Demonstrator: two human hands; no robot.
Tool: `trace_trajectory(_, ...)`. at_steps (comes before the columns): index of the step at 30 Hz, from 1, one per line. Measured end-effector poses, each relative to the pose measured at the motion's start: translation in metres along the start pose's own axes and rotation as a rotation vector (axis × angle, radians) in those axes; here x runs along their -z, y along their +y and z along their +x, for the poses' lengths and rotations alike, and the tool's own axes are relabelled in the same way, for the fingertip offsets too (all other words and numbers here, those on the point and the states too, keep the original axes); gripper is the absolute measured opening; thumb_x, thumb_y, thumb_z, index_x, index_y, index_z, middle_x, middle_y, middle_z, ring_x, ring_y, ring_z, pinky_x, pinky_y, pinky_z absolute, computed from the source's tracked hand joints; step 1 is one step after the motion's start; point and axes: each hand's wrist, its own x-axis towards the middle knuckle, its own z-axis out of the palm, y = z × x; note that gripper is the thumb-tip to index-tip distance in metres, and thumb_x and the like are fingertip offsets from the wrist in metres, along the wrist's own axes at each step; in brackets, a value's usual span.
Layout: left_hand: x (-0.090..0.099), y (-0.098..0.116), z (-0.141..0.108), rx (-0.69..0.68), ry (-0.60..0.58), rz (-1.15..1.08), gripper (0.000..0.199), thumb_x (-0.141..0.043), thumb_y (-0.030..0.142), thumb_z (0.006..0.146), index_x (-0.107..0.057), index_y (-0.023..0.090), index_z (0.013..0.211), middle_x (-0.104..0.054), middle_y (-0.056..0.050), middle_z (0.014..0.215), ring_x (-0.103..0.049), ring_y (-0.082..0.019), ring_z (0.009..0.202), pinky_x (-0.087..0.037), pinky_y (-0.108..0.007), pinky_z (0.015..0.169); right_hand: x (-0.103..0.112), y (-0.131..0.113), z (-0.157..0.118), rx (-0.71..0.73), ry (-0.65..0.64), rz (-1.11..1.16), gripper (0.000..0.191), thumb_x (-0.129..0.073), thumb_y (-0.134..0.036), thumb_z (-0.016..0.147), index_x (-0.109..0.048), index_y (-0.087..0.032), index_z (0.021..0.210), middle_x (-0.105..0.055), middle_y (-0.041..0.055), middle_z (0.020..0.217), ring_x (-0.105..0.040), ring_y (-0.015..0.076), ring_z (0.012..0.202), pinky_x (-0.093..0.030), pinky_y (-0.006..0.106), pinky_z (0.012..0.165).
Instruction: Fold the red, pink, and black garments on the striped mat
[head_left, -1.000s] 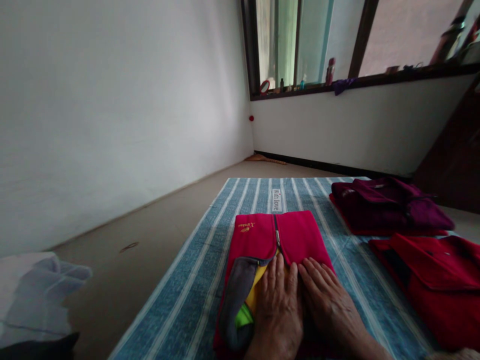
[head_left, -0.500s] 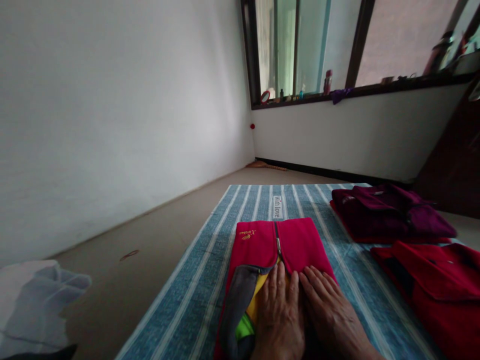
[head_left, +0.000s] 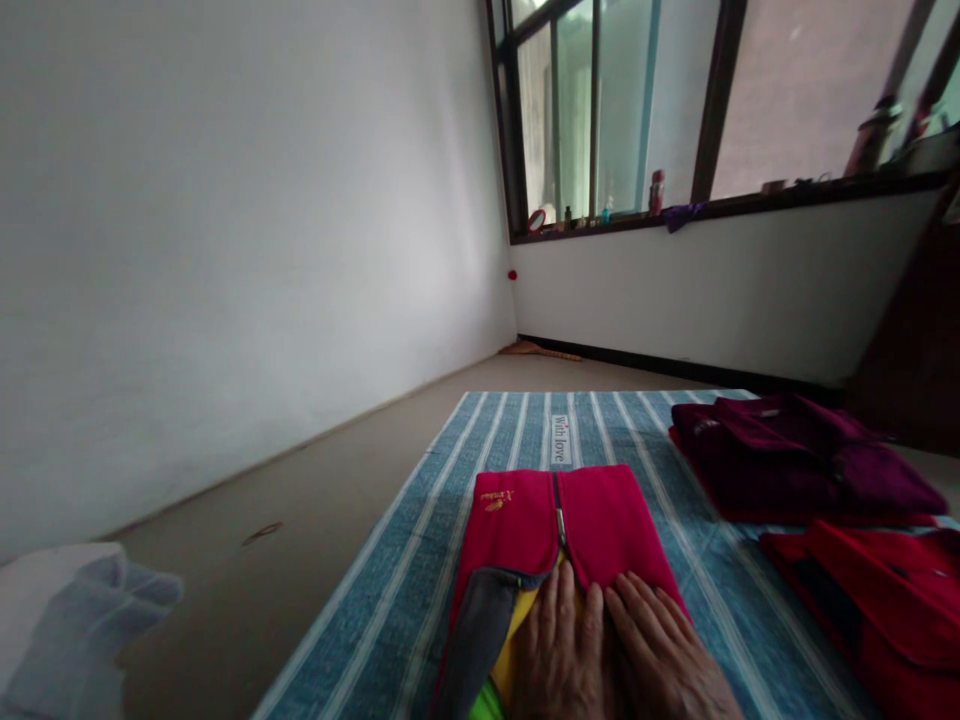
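A pinkish-red garment, folded into a rectangle with a zipper down its middle, lies on the blue striped cloth. Its grey collar is turned outward at the left, with yellow and green lining showing. My left hand rests flat on the yellow part near the zipper, fingers stretched out. Beside it, my right hand lies flat on the garment's right side, fingers extended. Neither hand grips anything. The wrists are cut off by the bottom edge.
Folded purple and red garments lie on the striped cloth at the right. A whitish translucent bag is at the lower left. Bottles stand on the windowsill.
The whole view has tilted up a little, so the cloth and garments appear lower. Both hands remain flat on the garment in nearly the same place.
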Motion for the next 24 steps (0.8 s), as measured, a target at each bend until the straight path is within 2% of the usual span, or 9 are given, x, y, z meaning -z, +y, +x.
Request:
trace_trajectory(5,-0.009,0.002,-0.004,-0.009,0.018,0.028,0.045,-0.044,0.028,0.089,-0.05,0.024,0.133,-0.058,-0.007,0.132,-0.048,-0.023,0.124,-0.041,-0.033,0.095,-0.003,0.001,-0.003,0.009,0.011,-0.01,0.04,-0.038,-0.013,0.085,-0.06,-0.017,0.118,-0.067,0.006,0.115,-0.059,0.0209,0.107,-0.044,0.033,0.089)
trace_trajectory(10,-0.017,0.006,-0.008,0.046,0.05,0.029,0.046,-0.045,0.03,0.088,-0.05,0.026,0.134,-0.058,-0.007,0.132,-0.048,-0.023,0.125,-0.041,-0.035,0.095,-0.006,0.003,-0.005,0.023,0.028,0.002,0.04,-0.038,-0.015,0.085,-0.059,-0.017,0.119,-0.067,0.0062,0.115,-0.059,0.0206,0.106,-0.044,0.032,0.088)
trace_trajectory(14,-0.013,0.003,-0.007,-0.005,-0.029,0.003,0.049,-0.048,0.032,0.088,-0.047,0.025,0.137,-0.055,-0.008,0.135,-0.046,-0.024,0.127,-0.042,-0.034,0.095,-0.008,0.004,-0.009,0.014,0.006,0.023,0.043,-0.037,-0.016,0.086,-0.057,-0.017,0.123,-0.065,0.0063,0.118,-0.058,0.0205,0.11,-0.044,0.032,0.089)
trace_trajectory(17,-0.008,0.0,-0.006,-0.011,-0.028,0.013,0.05,-0.049,0.033,0.088,-0.047,0.024,0.136,-0.056,-0.008,0.134,-0.047,-0.024,0.126,-0.043,-0.033,0.095,-0.009,0.004,-0.011,0.007,-0.004,0.041,0.046,-0.038,-0.019,0.086,-0.053,-0.018,0.129,-0.064,0.0063,0.12,-0.057,0.0205,0.112,-0.044,0.032,0.09)
trace_trajectory(24,0.002,0.002,0.0,-0.022,-0.071,-0.008,0.049,-0.048,0.034,0.089,-0.048,0.022,0.136,-0.054,-0.01,0.136,-0.049,-0.025,0.125,-0.046,-0.034,0.093,0.0,0.005,-0.007,0.035,-0.035,0.017,0.041,-0.037,-0.016,0.086,-0.058,-0.015,0.122,-0.065,0.0082,0.12,-0.058,0.0219,0.111,-0.045,0.034,0.09)
